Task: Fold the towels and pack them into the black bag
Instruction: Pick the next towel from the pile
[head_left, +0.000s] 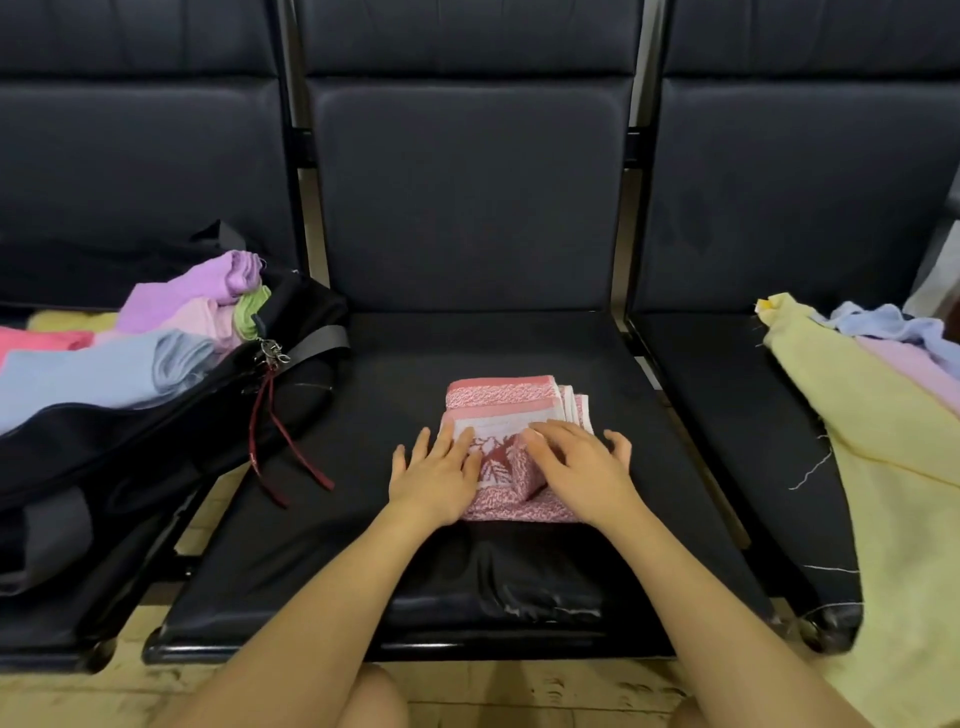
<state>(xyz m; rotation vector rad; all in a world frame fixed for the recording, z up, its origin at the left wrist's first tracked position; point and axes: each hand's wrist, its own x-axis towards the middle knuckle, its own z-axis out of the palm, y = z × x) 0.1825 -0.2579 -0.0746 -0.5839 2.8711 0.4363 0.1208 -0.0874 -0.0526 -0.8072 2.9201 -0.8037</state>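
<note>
Left hand (439, 478): flat, fingers straight and spread a little, palm down on the left part of the folded pink towel (506, 400). Right hand (576, 470): fingers also extended, lying across the towel's right half, thumb out past its right edge. Neither hand grips; both press from above.

Pink towel: folded into a small thick rectangle, patterned red-and-white band showing between the two hands, stacked white edges visible at its far right corner. It lies on the middle seat (649, 467), a dark padded cushion, directly under the hands.

Left of the hands: black bag (171, 431), lying open on the neighbouring seat, its near end overlapping onto the middle seat. Folded towels (104, 374) inside it: pale blue, pink, lilac, green, some yellow at the back. Red cord (270, 421) hangs from the zipper pull toward the seat gap.

Right of the hands, well apart: unfolded pile on the third seat, yellow towel (883, 441) on top and draping over the front edge, lilac and pale blue cloth behind it.
</note>
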